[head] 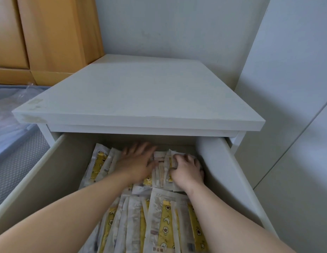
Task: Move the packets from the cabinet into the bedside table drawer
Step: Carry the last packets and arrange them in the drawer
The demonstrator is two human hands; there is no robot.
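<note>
1. The white bedside table [140,92] fills the middle of the view. Its drawer [40,179] is pulled out toward 6 o'clock.
2. The drawer holds lots of packets [164,225]. They are white and yellow with little pictures on them. They lie in a heap from the far end of the drawer to the near end.
3. The left hand [139,161] lies flat on the packets at the far end of the drawer. Its fingers are straight and spread wide, pointing to 12 o'clock. The fingertips look blurry.
4. The right hand [188,170] is just beside the left hand, at its 3 o'clock. Its fingers are curled round a small bunch of packets next to the drawer's right wall.
5. Both bare arms come in from 6 o'clock, over the packets.
6. A tall white cabinet [286,88] stands at 3 o'clock from the table.
7. A brown wooden board [55,30] is at 10 o'clock. A mattress [13,143] in clear plastic is at 9 o'clock.
</note>
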